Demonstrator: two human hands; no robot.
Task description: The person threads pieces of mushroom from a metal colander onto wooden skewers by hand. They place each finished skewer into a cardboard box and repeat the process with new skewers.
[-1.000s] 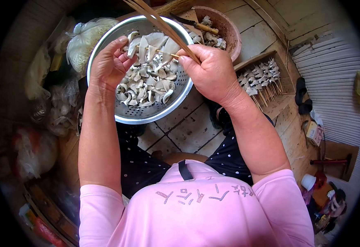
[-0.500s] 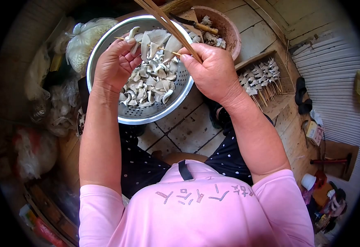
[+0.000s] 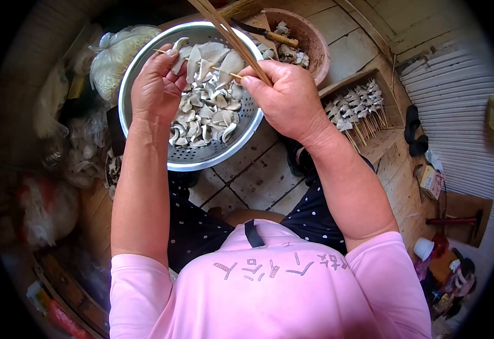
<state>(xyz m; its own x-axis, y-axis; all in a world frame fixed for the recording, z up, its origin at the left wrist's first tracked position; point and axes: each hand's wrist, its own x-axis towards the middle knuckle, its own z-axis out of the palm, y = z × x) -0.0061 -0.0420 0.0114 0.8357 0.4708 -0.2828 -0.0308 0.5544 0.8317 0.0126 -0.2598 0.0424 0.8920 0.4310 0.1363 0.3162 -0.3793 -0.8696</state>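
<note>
Skewer (image 3: 215,68): long axis crosswise above colander (image 3: 249,110), pointing left, slightly away
Mushroom pieces (image 3: 213,52): pale grey, broad, threaded
Left hand (image 3: 158,82): pinching near skewer's tip
Right hand (image 3: 283,93): pinching other end, clasping bundled sticks (image 3: 224,30)

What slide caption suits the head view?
Right hand holds a wooden skewer of pale mushroom pieces, left hand near its tip, over a round silver metal colander.
</note>
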